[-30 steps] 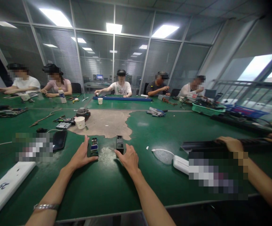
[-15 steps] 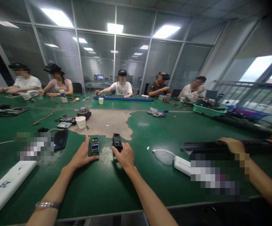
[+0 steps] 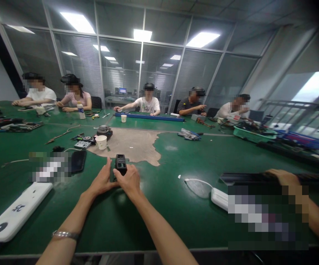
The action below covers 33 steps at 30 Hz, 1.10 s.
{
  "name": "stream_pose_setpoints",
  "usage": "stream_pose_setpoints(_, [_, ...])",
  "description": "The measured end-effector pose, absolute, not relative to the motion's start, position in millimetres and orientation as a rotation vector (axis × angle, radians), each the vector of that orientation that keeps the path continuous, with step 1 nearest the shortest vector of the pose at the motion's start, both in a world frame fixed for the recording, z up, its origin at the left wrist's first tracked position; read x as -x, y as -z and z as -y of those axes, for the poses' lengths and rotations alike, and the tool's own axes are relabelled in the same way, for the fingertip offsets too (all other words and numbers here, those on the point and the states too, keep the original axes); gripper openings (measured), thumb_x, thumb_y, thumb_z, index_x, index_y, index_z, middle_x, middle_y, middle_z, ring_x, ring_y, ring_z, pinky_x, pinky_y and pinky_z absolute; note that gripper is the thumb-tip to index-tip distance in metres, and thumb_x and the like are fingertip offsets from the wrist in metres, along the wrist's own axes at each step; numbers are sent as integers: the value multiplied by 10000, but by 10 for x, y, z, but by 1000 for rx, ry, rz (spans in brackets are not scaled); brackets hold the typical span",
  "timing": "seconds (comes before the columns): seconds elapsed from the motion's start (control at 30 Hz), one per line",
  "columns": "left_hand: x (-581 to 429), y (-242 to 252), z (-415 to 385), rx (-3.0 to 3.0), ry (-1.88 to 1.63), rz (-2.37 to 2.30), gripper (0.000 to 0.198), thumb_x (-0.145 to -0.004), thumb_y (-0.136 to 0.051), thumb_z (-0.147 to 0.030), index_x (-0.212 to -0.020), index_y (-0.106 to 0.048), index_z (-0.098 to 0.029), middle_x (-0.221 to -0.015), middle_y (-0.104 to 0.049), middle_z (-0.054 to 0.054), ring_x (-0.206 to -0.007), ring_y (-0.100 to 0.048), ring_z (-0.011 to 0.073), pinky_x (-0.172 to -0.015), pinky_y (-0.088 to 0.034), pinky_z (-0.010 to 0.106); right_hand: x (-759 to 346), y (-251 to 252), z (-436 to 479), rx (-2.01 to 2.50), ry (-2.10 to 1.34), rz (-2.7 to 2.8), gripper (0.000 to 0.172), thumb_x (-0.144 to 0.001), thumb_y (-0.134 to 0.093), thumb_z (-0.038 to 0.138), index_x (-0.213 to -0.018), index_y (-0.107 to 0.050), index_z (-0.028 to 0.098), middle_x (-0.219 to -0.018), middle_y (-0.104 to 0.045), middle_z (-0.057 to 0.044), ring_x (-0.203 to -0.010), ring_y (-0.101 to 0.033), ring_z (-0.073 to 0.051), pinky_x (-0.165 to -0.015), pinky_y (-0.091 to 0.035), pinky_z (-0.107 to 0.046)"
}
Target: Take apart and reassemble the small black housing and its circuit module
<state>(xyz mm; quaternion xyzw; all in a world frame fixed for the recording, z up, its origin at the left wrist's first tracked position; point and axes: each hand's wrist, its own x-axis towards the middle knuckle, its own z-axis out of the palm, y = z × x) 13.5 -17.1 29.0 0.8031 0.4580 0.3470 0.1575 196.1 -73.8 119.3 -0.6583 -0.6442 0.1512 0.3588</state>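
Observation:
A small black box-shaped casing [image 3: 120, 163] stands just beyond my fingers, with my right hand [image 3: 130, 180] closed round its lower part. My left hand [image 3: 101, 180] lies beside it on the green table [image 3: 162, 206], fingers and thumb curved against a small circuit module that my right hand and the casing now cover. The two hands touch each other over these parts. On my left wrist is a metal bracelet [image 3: 65, 234].
A white paper cup [image 3: 101, 141], a dark phone [image 3: 78, 161] and small electronic parts lie beyond my hands on the left. A long white device [image 3: 16, 213] lies near left. A white adapter with cable [image 3: 217, 195] and another person's arm [image 3: 300, 198] are at right. Several people sit round the far side.
My right hand has carried the black casing leftward until it stands over the circuit module at my left hand. The module was in plain view before and is now hidden.

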Motion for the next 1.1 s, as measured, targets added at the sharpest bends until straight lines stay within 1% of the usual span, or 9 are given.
stream_pose_setpoints(0.1, [-129, -270, 165, -2281, -1012, -1298, 1394, -787, -853, -509, -1683, 154, -154, -1693, -298, 297, -1572, -310, 468, -1246, -329, 639, -1895, -1214, 720, 1738, -397, 1670, 439, -901, -723, 570, -1076, -754, 169, -1108, -726, -143, -998, -729, -276, -886, -528, -355])
stream_pose_setpoints(0.2, [-111, -223, 152, -2297, -1035, -1283, 1388, -794, -843, -462, -1676, 175, -132, -1694, -280, 314, -1570, -319, 459, -1244, -332, 633, -1840, -1227, 698, 1780, -402, 1691, 460, -897, -724, 579, -1091, -754, 162, -1128, -725, -156, -1019, -732, -299, -895, -532, -377])
stream_pose_setpoints(0.33, [-79, -145, 116, -2347, -1056, -1245, 1334, -826, -794, -392, -1668, 211, -143, -1709, -247, 307, -1578, -315, 438, -1243, -335, 630, -1794, -1168, 694, 1815, -380, 1737, 474, -892, -730, 571, -1104, -747, 148, -1132, -722, -165, -1030, -732, -308, -900, -534, -388])
stream_pose_setpoints(0.53, [-74, -103, 78, -2347, -1066, -1254, 1235, -817, -700, -241, -1677, 180, -135, -1708, -272, 285, -1580, -315, 428, -1247, -327, 644, -1830, -966, 773, 1817, -378, 1779, 509, -875, -737, 594, -1122, -735, 148, -1130, -716, -161, -1032, -728, -309, -886, -540, -385])
stream_pose_setpoints(0.67, [-87, -124, 87, -2339, -1079, -1260, 1235, -804, -725, -261, -1688, 128, -132, -1700, -293, 286, -1563, -347, 438, -1244, -334, 650, -1920, -883, 840, 1764, -405, 1799, 476, -879, -735, 590, -1107, -728, 172, -1125, -714, -143, -1032, -722, -286, -892, -532, -361])
stream_pose_setpoints(0.77, [-84, -136, 97, -2365, -1048, -1276, 1261, -812, -747, -302, -1683, 148, -125, -1698, -288, 296, -1575, -316, 448, -1246, -326, 651, -1965, -869, 867, 1719, -410, 1790, 435, -891, -727, 577, -1089, -719, 190, -1106, -714, -122, -1021, -720, -271, -895, -527, -347])
stream_pose_setpoints(0.87, [-74, -135, 101, -2381, -1026, -1274, 1232, -824, -707, -276, -1678, 168, -124, -1707, -267, 293, -1585, -298, 435, -1258, -308, 638, -1950, -880, 858, 1734, -415, 1781, 482, -872, -736, 607, -1104, -714, 185, -1119, -709, -126, -1024, -720, -283, -895, -532, -359])
stream_pose_setpoints(0.97, [-72, -129, 99, -2360, -1031, -1269, 1238, -793, -684, -218, -1677, 181, -153, -1719, -254, 269, -1591, -292, 418, -1260, -307, 634, -1894, -890, 814, 1781, -411, 1780, 564, -846, -740, 652, -1125, -715, 162, -1144, -701, -149, -1033, -721, -310, -887, -543, -386])
stream_pose_setpoints(1.1, [-85, -136, 98, -2325, -1051, -1271, 1242, -801, -694, -218, -1678, 184, -165, -1696, -307, 270, -1571, -335, 420, -1248, -320, 643, -1830, -916, 746, 1773, -397, 1786, 498, -893, -706, 591, -1119, -731, 148, -1143, -704, -156, -1025, -727, -300, -891, -543, -380])
